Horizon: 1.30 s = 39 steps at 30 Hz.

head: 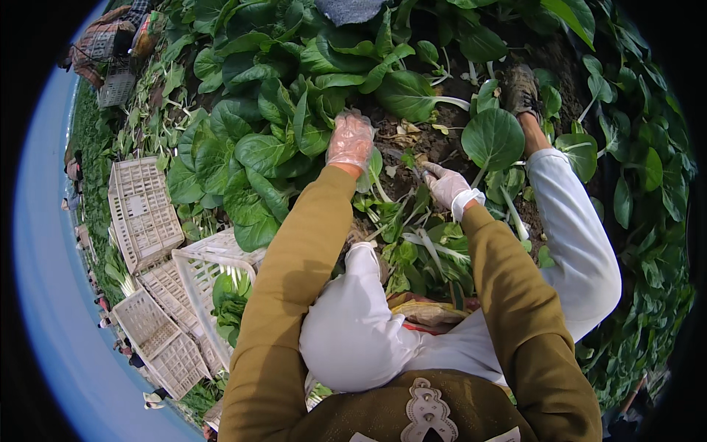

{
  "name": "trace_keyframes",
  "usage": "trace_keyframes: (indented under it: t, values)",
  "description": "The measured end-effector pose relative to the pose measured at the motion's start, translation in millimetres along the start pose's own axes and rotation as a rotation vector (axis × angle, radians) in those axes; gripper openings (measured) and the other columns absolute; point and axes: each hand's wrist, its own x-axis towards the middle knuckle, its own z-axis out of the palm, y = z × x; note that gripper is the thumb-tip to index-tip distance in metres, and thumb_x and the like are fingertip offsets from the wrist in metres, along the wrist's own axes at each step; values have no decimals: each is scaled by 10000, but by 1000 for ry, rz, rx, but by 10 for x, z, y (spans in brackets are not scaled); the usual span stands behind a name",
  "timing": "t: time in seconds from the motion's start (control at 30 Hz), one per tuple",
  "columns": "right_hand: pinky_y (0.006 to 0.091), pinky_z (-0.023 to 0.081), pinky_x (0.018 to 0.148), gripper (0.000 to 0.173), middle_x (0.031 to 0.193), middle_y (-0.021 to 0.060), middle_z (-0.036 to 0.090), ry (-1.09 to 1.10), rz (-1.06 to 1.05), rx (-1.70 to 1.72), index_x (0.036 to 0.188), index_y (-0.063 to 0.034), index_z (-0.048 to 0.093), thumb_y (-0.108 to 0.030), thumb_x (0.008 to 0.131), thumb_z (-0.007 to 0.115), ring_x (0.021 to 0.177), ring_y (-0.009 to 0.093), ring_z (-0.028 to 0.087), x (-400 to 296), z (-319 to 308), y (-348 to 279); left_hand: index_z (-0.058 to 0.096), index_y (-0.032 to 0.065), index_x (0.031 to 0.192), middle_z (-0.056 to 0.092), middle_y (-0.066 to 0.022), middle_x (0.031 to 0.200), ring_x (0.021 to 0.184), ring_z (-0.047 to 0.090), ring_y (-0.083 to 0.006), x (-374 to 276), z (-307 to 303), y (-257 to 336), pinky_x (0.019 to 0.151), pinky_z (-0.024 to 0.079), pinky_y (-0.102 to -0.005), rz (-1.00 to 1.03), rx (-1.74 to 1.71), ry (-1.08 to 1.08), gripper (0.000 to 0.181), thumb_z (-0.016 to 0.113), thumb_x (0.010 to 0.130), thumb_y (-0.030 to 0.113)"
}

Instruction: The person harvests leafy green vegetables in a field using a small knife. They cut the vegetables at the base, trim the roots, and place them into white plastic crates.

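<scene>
Leafy greens with broad leaves and white stalks (265, 152) grow in a dense row before me. My left hand (351, 138), in a clear plastic glove, reaches in at the base of these plants; leaves partly hide what its fingers touch. Lower right of it, my right hand (448, 185), in a white glove, is closed on a small tool, seemingly a knife, whose thin blade (399, 154) points toward the left hand over the soil. Cut leaves and stalks (436, 248) lie below both hands, between my feet.
White plastic crates (144, 212) stand at the left, and one holds greens (231, 298). My shoe (520, 91) rests on the soil at the upper right. A yellow and red sack (428, 312) lies beneath me. Other people (102, 44) are at the far left.
</scene>
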Motion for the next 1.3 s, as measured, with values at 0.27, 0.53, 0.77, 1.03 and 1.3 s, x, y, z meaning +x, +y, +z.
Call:
trace_keyframes:
  t: [0.27, 0.53, 0.77, 1.03, 1.3]
  values:
    - [421, 467, 958, 435, 1210, 181, 631, 184, -89, -181, 1353, -166, 544, -305, 941, 535, 1105, 360, 600, 379, 157, -546, 703, 71, 906, 662, -93, 968, 1013, 560, -250, -41, 277, -255, 876, 394, -404, -7, 20, -74, 203, 570, 801, 184]
    - [404, 452, 1000, 594, 1332, 160, 565, 70, -141, -357, 1487, -233, 364, -294, 923, 541, 1181, 333, 568, 308, 160, -697, 666, 119, 829, 655, -74, 866, 906, 592, -236, -171, 294, -352, 725, 430, -403, 47, 2, 49, 113, 573, 793, 174]
    - [402, 480, 933, 419, 1178, 180, 643, 207, -149, -129, 1354, -161, 543, -264, 948, 536, 1077, 362, 613, 151, 61, -419, 676, 112, 968, 541, -54, 1316, 965, 568, -206, -283, 283, -428, 779, 418, -381, 144, 111, -22, 208, 583, 794, 178]
    - [414, 457, 974, 521, 1268, 157, 606, 157, -148, -212, 1474, -247, 388, -303, 966, 491, 1134, 353, 589, 621, 154, -726, 681, 68, 990, 630, -112, 1158, 899, 589, -222, 80, 501, -324, 799, 407, -359, -15, 181, 58, 228, 567, 801, 127]
    - [415, 477, 963, 545, 1277, 162, 606, -27, -102, -313, 1485, -254, 371, -245, 951, 482, 1135, 338, 603, 666, 109, -901, 664, 74, 725, 619, -83, 768, 808, 591, -242, -42, 529, -422, 713, 417, -387, 66, 85, 146, 79, 601, 700, 115]
